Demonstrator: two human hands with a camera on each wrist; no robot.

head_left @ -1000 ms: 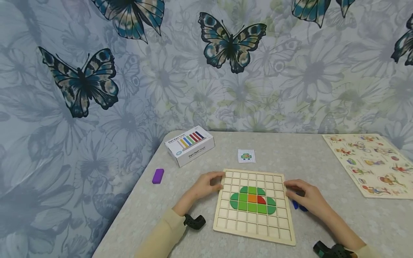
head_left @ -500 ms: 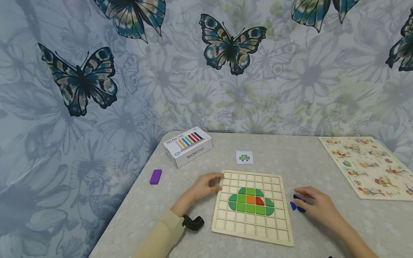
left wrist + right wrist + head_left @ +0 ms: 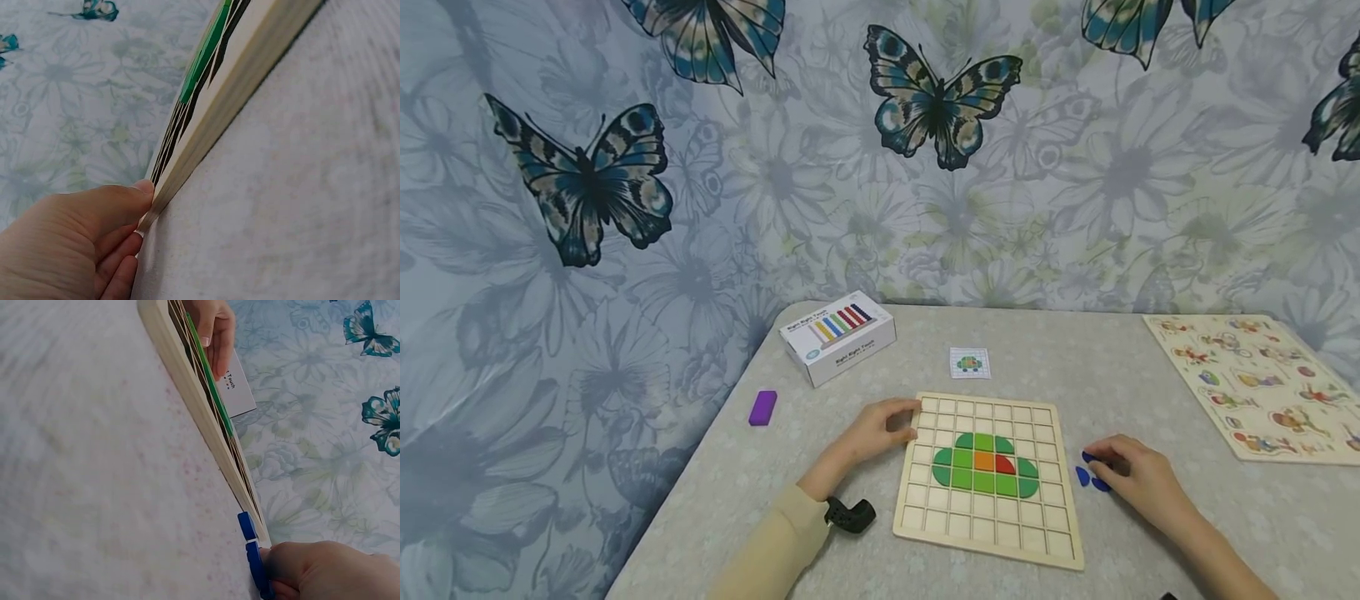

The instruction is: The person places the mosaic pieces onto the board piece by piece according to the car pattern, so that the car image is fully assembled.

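A square wooden grid board (image 3: 925, 521) lies on the table, its middle cells filled with green, orange and red tiles (image 3: 985, 460). At its upper left edge my left hand (image 3: 871, 432) rests thumb and index fingertips, a gap between them; the left wrist view shows the thumb (image 3: 122, 203) touching the rim. To the board's right, my right hand (image 3: 1138, 475) reaches over several small blue pieces (image 3: 1082, 476). Its index fingertip touches the farthest blue piece (image 3: 1087, 457); whether the thumb also touches one is hard to tell. In the right wrist view, blue pieces (image 3: 255, 561) lie beside the fingers.
Behind the board lies a small pattern card (image 3: 970, 363). A white box (image 3: 838, 337) and a purple block (image 3: 763, 408) are at the left. A printed picture board (image 3: 1262, 387) lies at the back right. The patterned wall (image 3: 1060, 208) stands behind the table.
My right hand has left the board's right edge and moved right to the blue pieces, where its index finger now covers part of one. My left hand has stayed at the board's left edge.
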